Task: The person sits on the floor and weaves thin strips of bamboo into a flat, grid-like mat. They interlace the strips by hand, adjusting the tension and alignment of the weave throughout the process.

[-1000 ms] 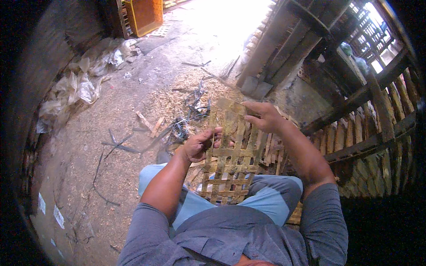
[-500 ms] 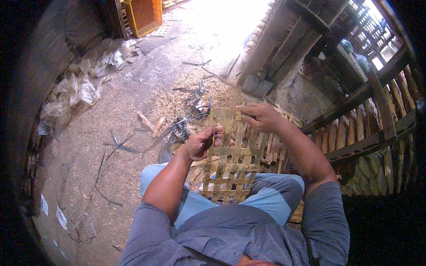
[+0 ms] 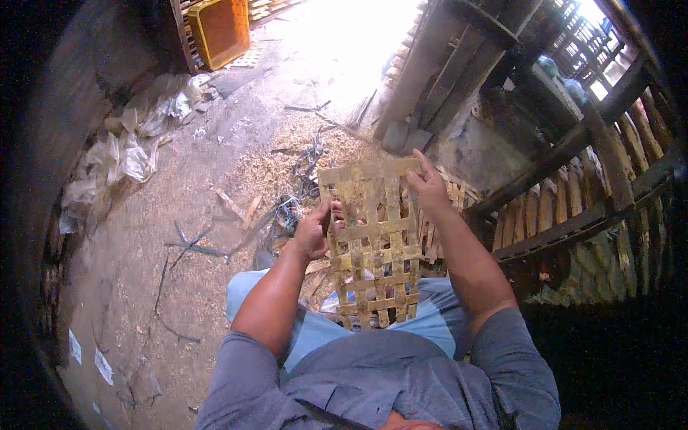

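Observation:
A flat panel woven from bamboo strips (image 3: 373,230), with square gaps between them, stands in front of my body and reaches down to my lap. My left hand (image 3: 315,228) grips its left edge, the fingers curling behind the lattice. At the upper right corner, my right hand (image 3: 430,190) holds the edge, its index finger stretched upward past the rim. Parts of both hands' fingers are hidden by the strips. My legs in light blue trousers (image 3: 251,290) show on both sides of the panel.
Wood shavings (image 3: 261,161) and dark straps (image 3: 193,249) litter the floor. Crumpled plastic sheeting (image 3: 136,154) lies along the left wall. A yellow crate (image 3: 218,32) stands at the far left. To the right are a slatted wooden frame (image 3: 566,215) and a shovel blade (image 3: 405,136).
The panel has turned to face me more squarely, its top edge now level and wider in view. My right hand has moved from the top edge to the upper right corner.

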Demonstrator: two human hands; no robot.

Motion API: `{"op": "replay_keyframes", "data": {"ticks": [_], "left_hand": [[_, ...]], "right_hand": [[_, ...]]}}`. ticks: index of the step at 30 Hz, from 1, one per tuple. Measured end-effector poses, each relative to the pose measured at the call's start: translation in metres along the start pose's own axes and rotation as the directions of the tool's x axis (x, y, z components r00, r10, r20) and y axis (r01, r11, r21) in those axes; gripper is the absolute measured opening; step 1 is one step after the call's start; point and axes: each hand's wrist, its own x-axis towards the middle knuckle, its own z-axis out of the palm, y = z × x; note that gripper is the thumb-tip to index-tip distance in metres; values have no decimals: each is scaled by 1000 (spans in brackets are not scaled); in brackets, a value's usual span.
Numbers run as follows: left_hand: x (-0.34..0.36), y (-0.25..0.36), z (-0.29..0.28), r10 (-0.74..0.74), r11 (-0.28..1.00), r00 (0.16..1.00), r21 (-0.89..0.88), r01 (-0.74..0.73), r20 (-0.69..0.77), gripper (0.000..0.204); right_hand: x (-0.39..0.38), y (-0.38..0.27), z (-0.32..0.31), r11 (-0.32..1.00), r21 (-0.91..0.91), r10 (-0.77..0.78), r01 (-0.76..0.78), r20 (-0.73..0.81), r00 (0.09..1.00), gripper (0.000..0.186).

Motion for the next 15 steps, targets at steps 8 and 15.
{"op": "replay_keyframes", "data": {"ticks": [8,15], "left_hand": [[10,9,-6,212,966,945,203,-162,-251,29],[1,20,13,112,970,905,242,-10,-410,55]], "right_hand": [[-8,5,26,986,161,39,-39,4,999,60],[-7,6,27,995,77,64,-64,6,998,61]]}}
